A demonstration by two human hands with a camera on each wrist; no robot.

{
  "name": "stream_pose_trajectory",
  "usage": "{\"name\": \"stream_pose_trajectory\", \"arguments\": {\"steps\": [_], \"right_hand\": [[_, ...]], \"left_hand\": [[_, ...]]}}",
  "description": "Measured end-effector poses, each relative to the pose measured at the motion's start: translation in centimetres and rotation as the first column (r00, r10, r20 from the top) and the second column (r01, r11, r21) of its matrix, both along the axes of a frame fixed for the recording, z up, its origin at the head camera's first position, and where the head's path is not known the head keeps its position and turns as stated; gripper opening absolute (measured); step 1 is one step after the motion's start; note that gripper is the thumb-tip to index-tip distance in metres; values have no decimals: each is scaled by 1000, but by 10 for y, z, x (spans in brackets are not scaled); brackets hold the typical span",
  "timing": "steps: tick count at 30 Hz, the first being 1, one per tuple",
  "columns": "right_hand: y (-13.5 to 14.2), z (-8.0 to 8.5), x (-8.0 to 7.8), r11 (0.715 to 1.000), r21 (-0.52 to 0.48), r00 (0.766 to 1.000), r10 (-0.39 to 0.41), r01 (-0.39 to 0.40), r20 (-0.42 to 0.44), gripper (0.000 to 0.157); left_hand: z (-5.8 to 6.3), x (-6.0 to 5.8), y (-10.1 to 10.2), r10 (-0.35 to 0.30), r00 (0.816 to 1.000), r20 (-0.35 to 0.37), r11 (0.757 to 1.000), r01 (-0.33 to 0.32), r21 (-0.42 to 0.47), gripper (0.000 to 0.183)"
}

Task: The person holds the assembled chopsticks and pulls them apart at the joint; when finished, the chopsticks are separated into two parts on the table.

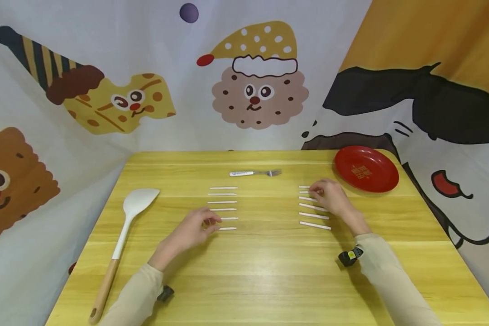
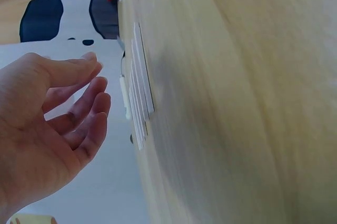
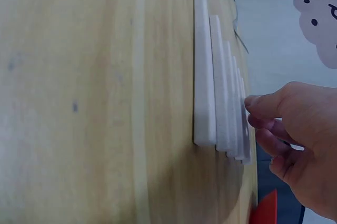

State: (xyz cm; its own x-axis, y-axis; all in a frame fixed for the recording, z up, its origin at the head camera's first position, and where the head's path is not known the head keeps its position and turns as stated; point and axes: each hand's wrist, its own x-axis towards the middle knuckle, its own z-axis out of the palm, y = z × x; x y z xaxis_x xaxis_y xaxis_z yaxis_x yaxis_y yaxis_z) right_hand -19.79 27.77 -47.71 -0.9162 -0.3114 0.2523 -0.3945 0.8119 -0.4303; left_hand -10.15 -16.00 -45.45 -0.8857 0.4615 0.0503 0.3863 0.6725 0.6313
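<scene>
Thin white sticks with narrowed right ends lie in a column left of centre. Above the near end of that column hovers my left hand, fingers loosely bent and nothing between them; the left wrist view shows this hand apart from the sticks. Right of centre is a second column of plain white sticks, several of them, blunt-ended and roughly parallel. My right hand is over its far end and covers parts of the farthest sticks. In the right wrist view, the thumb and bent fingertips are right beside the farthest stick.
A fork with a white handle lies at the table's back. The red plate is at the back right corner. Along the left side lies a white spatula with a wooden handle. A cartoon-printed cloth hangs behind the wooden table.
</scene>
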Motion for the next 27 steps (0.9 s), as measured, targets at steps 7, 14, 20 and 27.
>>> {"name": "stream_pose_trajectory", "arguments": {"steps": [7,14,20,27], "right_hand": [[-2,-2,-1,999,22,1000,-28,28,14,9],[-4,-3,0,998,34,999,-52,52,16,5],[-6,-3,1,995,51,996,-82,81,20,4],[-6,-3,2,995,45,996,-93,92,16,5]], "left_hand": [[3,3,-3,4,1000,17,1000,-4,6,18],[5,4,-2,1,1000,1,1000,-1,5,18],[6,4,-1,2,1000,8,1000,-2,3,17],[6,4,-1,0,1000,-2,1000,0,5,18]]}}
